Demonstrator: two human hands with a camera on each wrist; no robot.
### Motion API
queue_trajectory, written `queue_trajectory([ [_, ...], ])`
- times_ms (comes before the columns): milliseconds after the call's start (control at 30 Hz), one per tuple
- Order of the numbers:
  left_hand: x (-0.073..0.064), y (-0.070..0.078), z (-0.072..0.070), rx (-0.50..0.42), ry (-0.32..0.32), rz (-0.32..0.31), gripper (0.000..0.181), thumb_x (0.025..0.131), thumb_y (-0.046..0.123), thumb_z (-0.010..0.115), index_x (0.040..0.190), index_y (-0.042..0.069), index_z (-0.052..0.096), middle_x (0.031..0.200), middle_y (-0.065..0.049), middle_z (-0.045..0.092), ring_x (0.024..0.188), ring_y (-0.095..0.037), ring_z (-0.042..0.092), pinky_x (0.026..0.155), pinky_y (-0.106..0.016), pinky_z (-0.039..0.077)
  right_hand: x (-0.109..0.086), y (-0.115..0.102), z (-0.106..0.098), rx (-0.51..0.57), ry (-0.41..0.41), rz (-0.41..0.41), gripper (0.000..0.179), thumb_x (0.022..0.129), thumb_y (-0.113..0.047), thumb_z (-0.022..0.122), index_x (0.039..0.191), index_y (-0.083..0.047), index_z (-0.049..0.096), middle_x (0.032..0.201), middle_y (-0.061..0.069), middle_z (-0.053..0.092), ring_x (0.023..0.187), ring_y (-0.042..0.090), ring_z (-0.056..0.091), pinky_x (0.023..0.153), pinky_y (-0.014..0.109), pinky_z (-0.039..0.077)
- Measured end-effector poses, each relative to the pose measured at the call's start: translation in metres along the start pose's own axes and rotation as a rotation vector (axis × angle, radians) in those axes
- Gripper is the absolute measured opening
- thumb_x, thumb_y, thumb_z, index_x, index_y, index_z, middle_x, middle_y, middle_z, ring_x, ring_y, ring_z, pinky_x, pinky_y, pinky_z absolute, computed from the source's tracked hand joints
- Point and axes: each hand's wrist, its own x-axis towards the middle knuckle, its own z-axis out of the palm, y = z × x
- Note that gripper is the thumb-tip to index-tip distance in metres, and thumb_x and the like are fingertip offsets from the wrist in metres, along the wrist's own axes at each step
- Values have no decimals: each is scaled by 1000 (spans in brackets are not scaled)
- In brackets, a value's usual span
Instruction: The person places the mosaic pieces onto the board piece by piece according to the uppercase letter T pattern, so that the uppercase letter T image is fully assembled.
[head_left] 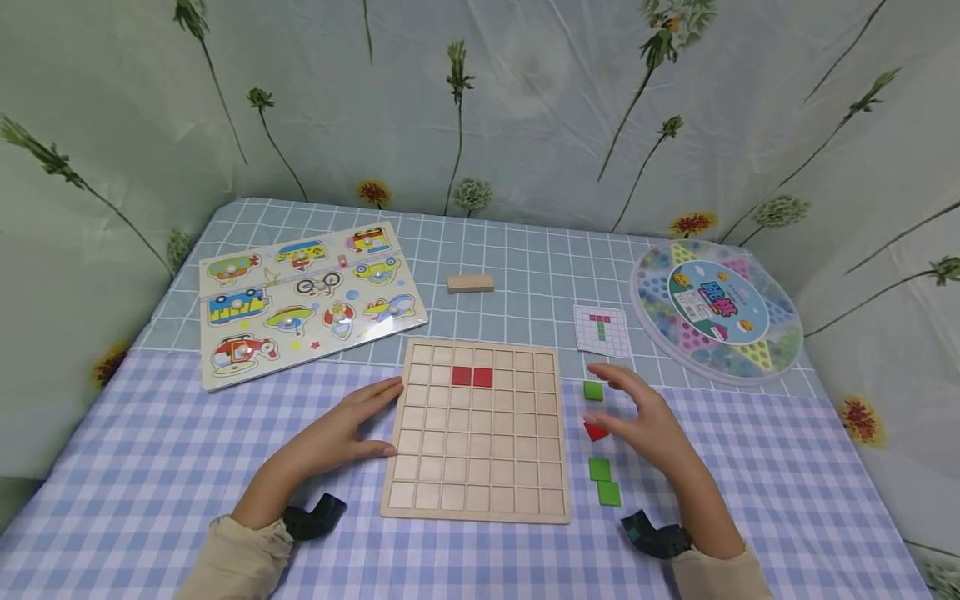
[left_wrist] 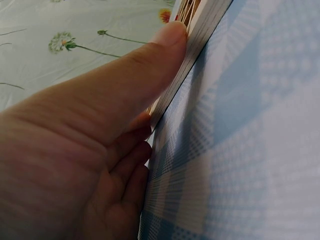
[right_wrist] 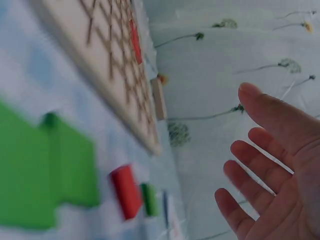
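Note:
A wooden grid board (head_left: 480, 446) lies in the middle of the table, with two red square tiles (head_left: 472, 377) side by side in its second row. My left hand (head_left: 337, 429) rests against the board's left edge, thumb and fingers spread and touching the rim. To the board's right, my right hand (head_left: 641, 417) hovers over the loose tiles, thumb and fingers apart, holding nothing. Below it is a loose red tile (head_left: 596, 431), partly covered by the thumb. One green tile (head_left: 593, 390) lies farther back. Two more green tiles (right_wrist: 65, 165) lie touching each other nearer the front.
A small pattern card (head_left: 602, 331) showing a red and green T lies behind the right hand. A round Chinese checkers box (head_left: 716, 312) sits at the back right. At the back left lies a vehicle peg puzzle (head_left: 311, 300), with a wooden block (head_left: 470, 284) to its right.

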Motion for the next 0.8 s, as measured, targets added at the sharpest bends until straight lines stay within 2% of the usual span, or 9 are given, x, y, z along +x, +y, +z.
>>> queue_trajectory([
  [300, 0, 0, 0, -2, 1, -5, 85, 74, 43, 69, 140, 7, 30, 144, -8, 26, 130, -29, 23, 102, -47, 24, -20, 16, 3, -4, -22, 166, 61, 74, -23, 74, 128, -12, 49, 126, 9, 50, 113, 31, 44, 93, 54, 32],
  [500, 0, 0, 0, -2, 4, 1, 85, 74, 43, 69, 140, 6, 30, 144, -8, 27, 130, -29, 23, 102, -47, 24, -25, 24, 8, 3, -61, 191, 64, 72, -22, 75, 129, -9, 48, 127, 9, 50, 116, 27, 44, 96, 48, 32],
  [633, 0, 0, 1, -4, 9, 6, 85, 74, 43, 69, 140, 6, 31, 144, -8, 27, 130, -29, 24, 102, -47, 24, -27, 29, 10, 3, -91, 227, 65, 72, -22, 75, 129, -8, 47, 128, 9, 49, 119, 25, 41, 99, 44, 28],
  [800, 0, -1, 2, -3, 12, 7, 85, 74, 42, 69, 140, 5, 31, 144, -8, 27, 130, -29, 24, 102, -47, 24, -27, 34, 11, -15, -115, 247, 62, 73, -19, 74, 128, -6, 48, 126, 10, 50, 120, 27, 40, 100, 45, 26],
])
